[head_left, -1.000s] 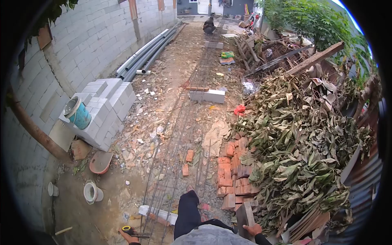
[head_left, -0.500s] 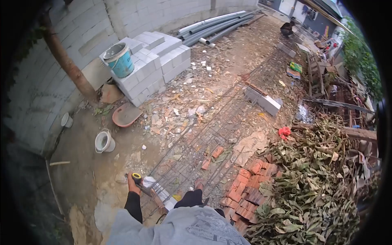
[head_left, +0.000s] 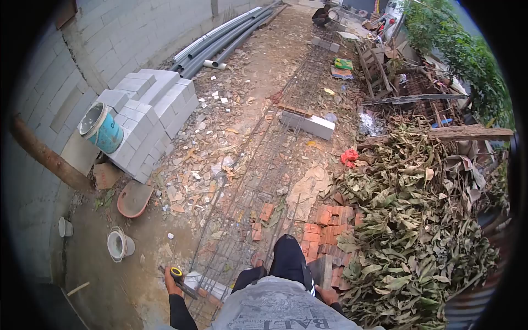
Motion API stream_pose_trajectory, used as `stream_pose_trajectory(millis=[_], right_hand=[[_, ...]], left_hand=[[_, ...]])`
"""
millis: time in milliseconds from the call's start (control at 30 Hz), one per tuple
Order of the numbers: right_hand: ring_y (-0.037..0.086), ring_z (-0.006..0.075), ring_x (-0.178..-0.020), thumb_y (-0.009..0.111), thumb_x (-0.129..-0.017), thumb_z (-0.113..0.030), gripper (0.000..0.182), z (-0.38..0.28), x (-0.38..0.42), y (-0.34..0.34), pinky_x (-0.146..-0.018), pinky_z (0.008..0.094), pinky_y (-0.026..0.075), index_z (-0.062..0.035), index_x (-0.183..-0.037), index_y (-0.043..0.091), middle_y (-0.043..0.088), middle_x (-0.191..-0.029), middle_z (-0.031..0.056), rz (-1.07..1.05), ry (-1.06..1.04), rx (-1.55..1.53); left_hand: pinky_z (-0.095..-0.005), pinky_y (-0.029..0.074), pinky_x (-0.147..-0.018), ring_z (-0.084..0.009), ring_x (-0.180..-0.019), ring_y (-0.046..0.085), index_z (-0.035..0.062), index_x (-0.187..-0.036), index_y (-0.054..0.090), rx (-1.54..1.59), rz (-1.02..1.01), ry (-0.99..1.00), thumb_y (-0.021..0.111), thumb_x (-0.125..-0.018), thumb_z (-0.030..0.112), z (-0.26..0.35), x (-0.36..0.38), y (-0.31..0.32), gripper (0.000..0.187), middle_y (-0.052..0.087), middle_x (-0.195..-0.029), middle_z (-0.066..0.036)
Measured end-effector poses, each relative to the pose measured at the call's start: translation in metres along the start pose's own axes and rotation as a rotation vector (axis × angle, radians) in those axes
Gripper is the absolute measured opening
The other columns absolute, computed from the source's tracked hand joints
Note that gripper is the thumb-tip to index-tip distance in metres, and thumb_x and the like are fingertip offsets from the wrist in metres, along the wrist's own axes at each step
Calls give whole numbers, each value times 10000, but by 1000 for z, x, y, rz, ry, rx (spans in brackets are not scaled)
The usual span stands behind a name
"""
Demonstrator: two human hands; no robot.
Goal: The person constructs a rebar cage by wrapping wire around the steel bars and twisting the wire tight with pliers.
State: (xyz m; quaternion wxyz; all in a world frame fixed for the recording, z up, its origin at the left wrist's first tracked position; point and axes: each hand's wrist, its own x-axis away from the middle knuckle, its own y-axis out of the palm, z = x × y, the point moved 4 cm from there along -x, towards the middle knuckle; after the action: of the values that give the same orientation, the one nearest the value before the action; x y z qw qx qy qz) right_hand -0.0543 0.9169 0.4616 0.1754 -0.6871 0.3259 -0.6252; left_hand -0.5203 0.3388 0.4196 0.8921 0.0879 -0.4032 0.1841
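My left hand (head_left: 171,284) is closed around the handle of a dark tool with a yellow-ringed end (head_left: 176,272), beside the rebar cage (head_left: 242,203) on the ground. Low on the right, my right hand (head_left: 329,296) is at the lower end of a dark flat board (head_left: 320,270), its fingers partly hidden. That board stands over the orange bricks (head_left: 312,234). Under the rebar by my left hand lies a pale block (head_left: 212,285).
Grey blocks (head_left: 165,104) carry a blue bucket (head_left: 104,129) at left. Pipes (head_left: 231,38) lie along the wall. Dry leaves (head_left: 407,220) are heaped at right. A person (head_left: 320,16) crouches far ahead.
The view has shifted right and forward. My right hand and the dark board have come into view. My left hand still holds the tool.
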Motion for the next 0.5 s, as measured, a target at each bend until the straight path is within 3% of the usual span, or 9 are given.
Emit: stream_pose_trajectory(millis=[100, 167, 233, 333, 433, 500], right_hand=[[648, 420, -1215, 806, -620, -763, 1125, -29, -7, -9, -1007, 452, 510, 174, -1220, 639, 658, -1242, 362, 115, -57, 4], [646, 416, -1221, 803, -600, -794, 1193, -43, -21, -11, -1017, 448, 512, 180, -1259, 607, 643, -1270, 363, 64, -81, 43], [645, 413, -1223, 799, -601, -800, 1206, -55, -35, -14, -1023, 441, 514, 176, -1280, 596, 636, -1289, 357, -15, -50, 113], [621, 395, -1267, 794, -601, -807, 1210, -69, -55, -20, -1054, 421, 497, 152, -1310, 593, 613, -1346, 338, -91, -124, 119], [639, 350, -1220, 883, -596, -691, 1122, -70, -103, -18, -1010, 397, 516, 83, -1356, 595, 642, -1324, 283, -69, -144, 207], [658, 345, -1180, 865, -633, -689, 1038, -32, -180, 10, -985, 388, 527, 86, -1288, 647, 661, -1292, 265, -145, -140, 215]], left_hand=[[-339, 538, -499, -181, -601, 648, 162, -917, 608, 10, 166, -48, 677, -905, 502, -22, 29, -24, 347, 629, -766, -34], [-347, 540, -524, -176, -635, 637, 150, -973, 637, -58, 144, -20, 697, -879, 516, -49, 15, -60, 382, 621, -814, -26], [-344, 500, -521, -207, -584, 621, 164, -933, 570, -87, 223, -4, 669, -853, 547, -59, 46, -61, 404, 625, -808, -42], [-347, 504, -523, -203, -618, 624, 163, -982, 590, -102, 257, -28, 675, -847, 537, -85, 60, -86, 406, 605, -806, -29], [-333, 514, -550, -190, -645, 630, 166, -998, 602, -82, 251, -78, 653, -880, 530, -107, 72, -84, 385, 622, -826, -24], [-324, 521, -568, -181, -664, 634, 169, -1009, 611, -70, 226, -118, 639, -902, 525, -121, 82, -74, 373, 632, -840, -21]])
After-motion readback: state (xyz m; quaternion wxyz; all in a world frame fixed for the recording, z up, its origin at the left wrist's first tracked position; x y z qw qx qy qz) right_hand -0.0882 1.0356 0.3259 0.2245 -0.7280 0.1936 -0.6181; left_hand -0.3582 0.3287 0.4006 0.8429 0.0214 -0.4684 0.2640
